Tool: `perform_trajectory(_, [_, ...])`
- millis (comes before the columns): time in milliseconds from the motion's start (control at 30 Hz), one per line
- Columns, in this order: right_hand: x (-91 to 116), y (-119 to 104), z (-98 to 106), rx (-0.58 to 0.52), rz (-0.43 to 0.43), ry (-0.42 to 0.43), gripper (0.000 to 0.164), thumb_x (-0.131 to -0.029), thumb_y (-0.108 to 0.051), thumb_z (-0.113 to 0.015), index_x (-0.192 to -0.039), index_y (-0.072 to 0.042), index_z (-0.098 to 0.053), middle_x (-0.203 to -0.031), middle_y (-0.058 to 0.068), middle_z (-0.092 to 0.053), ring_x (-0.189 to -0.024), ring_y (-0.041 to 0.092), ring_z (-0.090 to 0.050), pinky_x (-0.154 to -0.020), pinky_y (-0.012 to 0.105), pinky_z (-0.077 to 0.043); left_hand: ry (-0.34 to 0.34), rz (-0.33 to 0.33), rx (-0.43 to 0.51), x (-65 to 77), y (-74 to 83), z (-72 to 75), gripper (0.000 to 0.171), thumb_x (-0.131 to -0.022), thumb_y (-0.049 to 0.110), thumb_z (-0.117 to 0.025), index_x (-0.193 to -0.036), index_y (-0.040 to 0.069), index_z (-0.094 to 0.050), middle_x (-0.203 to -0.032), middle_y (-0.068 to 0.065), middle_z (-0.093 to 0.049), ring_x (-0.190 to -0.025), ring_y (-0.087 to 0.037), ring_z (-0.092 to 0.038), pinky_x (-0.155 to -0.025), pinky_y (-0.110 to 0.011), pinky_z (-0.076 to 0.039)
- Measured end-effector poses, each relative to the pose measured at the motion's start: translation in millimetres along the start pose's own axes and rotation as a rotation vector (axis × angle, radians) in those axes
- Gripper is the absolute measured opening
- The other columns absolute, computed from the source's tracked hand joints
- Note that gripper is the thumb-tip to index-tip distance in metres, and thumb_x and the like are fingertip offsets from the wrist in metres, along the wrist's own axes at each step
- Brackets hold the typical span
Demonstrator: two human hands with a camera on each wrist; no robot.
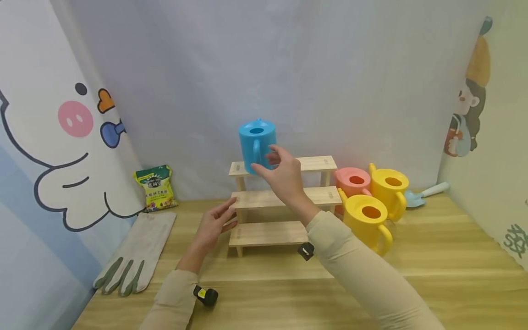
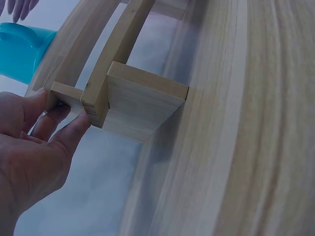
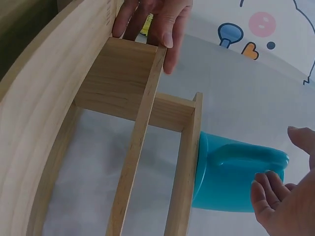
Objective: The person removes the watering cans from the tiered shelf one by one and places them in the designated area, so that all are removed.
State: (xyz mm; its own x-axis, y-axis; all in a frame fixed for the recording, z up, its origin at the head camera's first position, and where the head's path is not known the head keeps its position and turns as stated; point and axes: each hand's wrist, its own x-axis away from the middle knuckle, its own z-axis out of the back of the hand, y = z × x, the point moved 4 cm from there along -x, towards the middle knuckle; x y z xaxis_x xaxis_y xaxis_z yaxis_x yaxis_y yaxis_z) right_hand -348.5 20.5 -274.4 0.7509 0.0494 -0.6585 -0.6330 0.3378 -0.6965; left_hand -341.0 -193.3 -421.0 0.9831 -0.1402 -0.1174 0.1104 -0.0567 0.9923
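Observation:
A blue watering can (image 1: pixel 249 149) stands on the top step of a three-step wooden stand (image 1: pixel 268 233), its handle facing the front. My right hand (image 1: pixel 284 176) is beside the can, thumb and fingers spread apart around the handle side. In the right wrist view, the right hand's fingertips (image 3: pixel 268 189) overlap the can near its handle, with the thumb standing away. At the stand's left end, my left hand (image 1: pixel 212 224) holds the middle step; in the left wrist view its thumb and bent fingers (image 2: pixel 71 130) meet the board's end.
Right of the stand are two yellow watering cans (image 1: pixel 359 213) and a pink one (image 1: pixel 350 178). A light-blue trowel (image 1: pixel 416 199) lies behind them. At left are a grey-white glove (image 1: pixel 144 243) and a green-yellow packet (image 1: pixel 156 188). A curtain (image 1: pixel 198 91) hangs behind.

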Motion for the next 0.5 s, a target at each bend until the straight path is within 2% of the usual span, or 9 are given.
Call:
perform_trajectory(200, [-10.2, -8.8, -15.6, 0.073, 0.009, 0.014, 0.059, -0.084, -0.021, -0.085, -0.128, 0.007, -0.058, -0.11, 0.023, -0.07, -0.097, 0.032, -0.071, -0.085, 0.041, -0.062, 0.001, 0.01, 0.014, 2.3, -4.6, -0.5, 0.046, -0.107, 0.01, -0.049, -0.151, 0.002, -0.041, -0.159, -0.016, -0.031, -0.136, -0.041, -0.043, -0.101, -0.037, -0.053])
perform_trajectory(367, [-18.8, -11.4, -20.9, 0.146, -0.037, 0.065, 0.055, -0.086, -0.024, -0.082, -0.126, 0.006, -0.059, -0.105, 0.023, -0.072, -0.093, 0.032, -0.072, -0.082, 0.042, -0.062, -0.017, 0.003, 0.001, 1.4, -2.7, -1.1, 0.046, -0.107, 0.011, -0.048, -0.152, 0.004, -0.041, -0.16, -0.015, -0.031, -0.137, -0.039, -0.042, -0.102, -0.037, -0.052])
perform_trajectory(500, [-24.6, -8.3, -22.8, 0.096, -0.097, 0.096, 0.045, -0.09, -0.019, -0.078, -0.123, 0.006, -0.06, -0.101, 0.021, -0.073, -0.091, 0.029, -0.072, -0.082, 0.041, -0.062, -0.018, 0.003, 0.006, 0.6, -0.6, -0.8, 0.046, -0.107, 0.012, -0.049, -0.152, 0.004, -0.041, -0.159, -0.015, -0.031, -0.138, -0.041, -0.041, -0.103, -0.039, -0.051])
